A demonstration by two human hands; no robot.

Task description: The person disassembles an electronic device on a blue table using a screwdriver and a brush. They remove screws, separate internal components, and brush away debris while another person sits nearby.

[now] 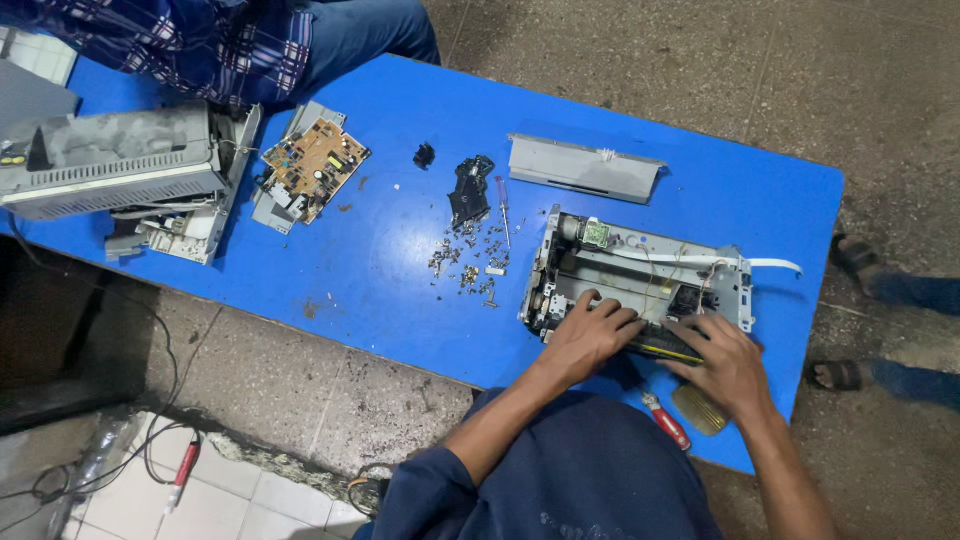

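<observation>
Two hands, left hand point(588, 335) and right hand point(722, 362), fingers curled and pressing on the stripped grey printer chassis point(640, 278) at the blue table point(400, 250)'s near right: rigid, probably light, with fragile ribbon cable; best gripped by its metal side frames.

Left hand point(590, 335) and right hand point(722, 362) rest on an opened printer chassis point(640, 275).

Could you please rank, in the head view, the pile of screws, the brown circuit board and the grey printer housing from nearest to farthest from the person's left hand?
From the left hand:
1. Pile of screws, mid-table, just beside it.
2. Brown circuit board, farther along the table.
3. Grey printer housing, at the table's far end.
</observation>
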